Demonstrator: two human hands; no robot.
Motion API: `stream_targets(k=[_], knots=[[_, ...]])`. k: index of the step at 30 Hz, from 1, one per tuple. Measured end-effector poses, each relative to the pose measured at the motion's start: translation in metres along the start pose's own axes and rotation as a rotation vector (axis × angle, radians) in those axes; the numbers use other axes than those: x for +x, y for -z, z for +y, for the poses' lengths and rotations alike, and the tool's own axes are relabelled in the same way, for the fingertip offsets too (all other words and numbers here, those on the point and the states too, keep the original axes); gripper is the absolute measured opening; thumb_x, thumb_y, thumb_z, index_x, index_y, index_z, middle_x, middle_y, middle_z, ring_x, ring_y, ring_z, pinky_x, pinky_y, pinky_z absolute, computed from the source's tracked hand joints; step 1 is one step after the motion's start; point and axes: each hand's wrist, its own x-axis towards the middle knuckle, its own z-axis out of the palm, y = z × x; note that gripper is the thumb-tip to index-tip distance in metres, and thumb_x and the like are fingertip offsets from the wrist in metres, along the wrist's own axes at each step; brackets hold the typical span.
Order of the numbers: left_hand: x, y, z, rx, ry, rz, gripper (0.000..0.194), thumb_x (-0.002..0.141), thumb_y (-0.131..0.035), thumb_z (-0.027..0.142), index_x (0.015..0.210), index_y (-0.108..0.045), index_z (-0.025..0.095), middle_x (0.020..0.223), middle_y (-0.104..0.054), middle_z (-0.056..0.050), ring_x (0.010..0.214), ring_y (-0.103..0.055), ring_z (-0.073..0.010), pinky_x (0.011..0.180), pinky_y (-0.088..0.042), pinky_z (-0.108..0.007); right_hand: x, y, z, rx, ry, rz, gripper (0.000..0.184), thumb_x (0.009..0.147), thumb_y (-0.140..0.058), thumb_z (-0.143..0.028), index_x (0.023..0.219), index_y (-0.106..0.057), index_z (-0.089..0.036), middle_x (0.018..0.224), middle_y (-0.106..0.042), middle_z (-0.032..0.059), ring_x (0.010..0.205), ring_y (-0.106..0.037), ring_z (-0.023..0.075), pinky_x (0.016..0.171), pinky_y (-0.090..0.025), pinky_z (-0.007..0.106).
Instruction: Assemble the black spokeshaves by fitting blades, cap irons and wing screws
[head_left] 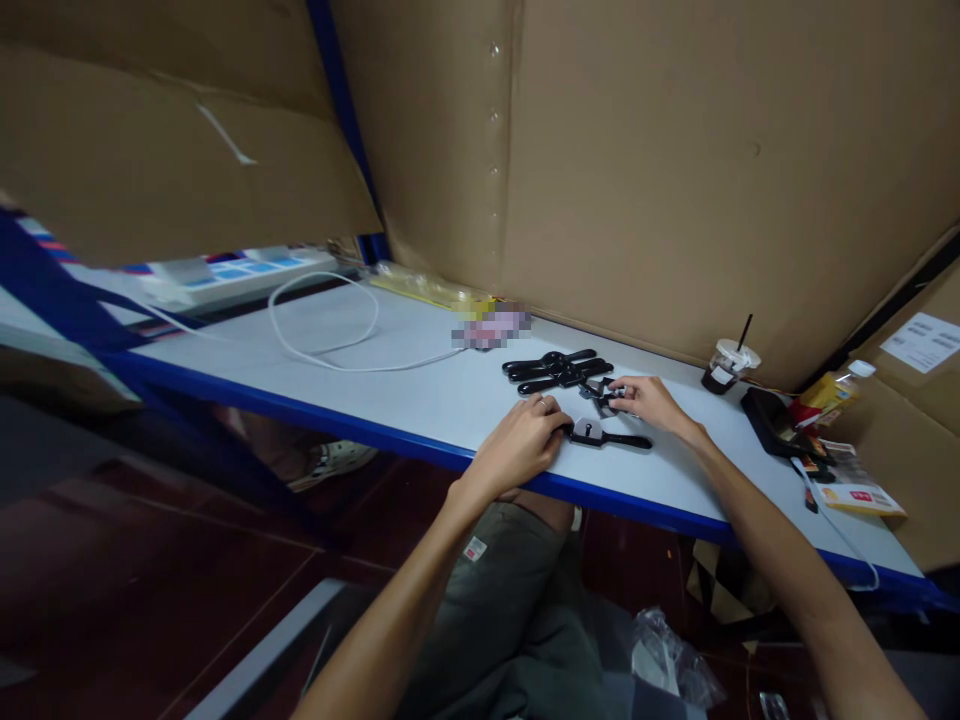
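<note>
A black wristwatch with a grey face lies flat near the front edge of the white table. My left hand, a ring on one finger, rests on its left strap end. My right hand is just behind it, fingers closed on a small black part. Behind both hands lies a pile of black watch straps.
A white cable loops across the table's left half. A lidded cup with a straw stands at the back right by a black pouch, a bottle and a leaflet. Cardboard walls the back. A power strip lies far left.
</note>
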Motion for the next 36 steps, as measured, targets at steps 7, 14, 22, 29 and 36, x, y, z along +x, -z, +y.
stream_targets(k=[7, 14, 22, 29, 36], knots=[[0.001, -0.001, 0.000, 0.008, -0.002, -0.002, 0.030, 0.093, -0.049, 0.014, 0.111, -0.073, 0.019, 0.105, -0.065, -0.010, 0.103, -0.058, -0.0267, 0.092, -0.050, -0.045, 0.000, -0.002, -0.001, 0.162, 0.002, 0.003, 0.035, 0.098, -0.064, -0.037, 0.127, -0.062, -0.017, 0.125, -0.064, 0.0092, 0.105, -0.066, 0.0231, 0.088, -0.057, 0.044], [0.001, 0.001, 0.002, 0.019, 0.009, -0.014, 0.030, 0.092, -0.050, 0.014, 0.111, -0.072, 0.020, 0.105, -0.065, -0.009, 0.103, -0.058, -0.0264, 0.094, -0.049, -0.044, -0.010, 0.001, -0.021, 0.348, 0.067, -0.098, 0.027, 0.098, -0.064, -0.038, 0.112, -0.066, -0.015, 0.105, -0.069, 0.0051, 0.085, -0.068, 0.0164, 0.074, -0.059, 0.034], [0.001, 0.001, 0.001, 0.022, 0.011, -0.025, 0.029, 0.093, -0.050, 0.014, 0.112, -0.072, 0.020, 0.104, -0.064, -0.009, 0.103, -0.058, -0.0274, 0.092, -0.050, -0.044, -0.015, -0.007, -0.046, 0.388, 0.095, -0.098, 0.024, 0.090, -0.072, -0.037, 0.081, -0.070, -0.015, 0.065, -0.064, -0.0038, 0.055, -0.057, 0.0103, 0.055, -0.048, 0.025], [0.000, 0.000, 0.001, 0.019, 0.005, -0.017, 0.029, 0.094, -0.049, 0.014, 0.111, -0.072, 0.019, 0.106, -0.064, -0.010, 0.103, -0.058, -0.0275, 0.092, -0.050, -0.045, -0.012, 0.026, -0.013, 0.211, -0.097, 0.018, 0.031, 0.099, -0.062, -0.041, 0.118, -0.065, -0.016, 0.114, -0.068, 0.0066, 0.094, -0.068, 0.0200, 0.080, -0.059, 0.038], [0.000, 0.001, 0.001, 0.014, 0.002, -0.008, 0.029, 0.094, -0.049, 0.014, 0.109, -0.073, 0.020, 0.104, -0.065, -0.010, 0.101, -0.058, -0.0275, 0.091, -0.050, -0.045, -0.024, 0.055, 0.014, 0.029, -0.198, -0.229, 0.033, 0.098, -0.065, -0.037, 0.124, -0.063, -0.017, 0.123, -0.066, 0.0086, 0.101, -0.067, 0.0216, 0.085, -0.059, 0.041]])
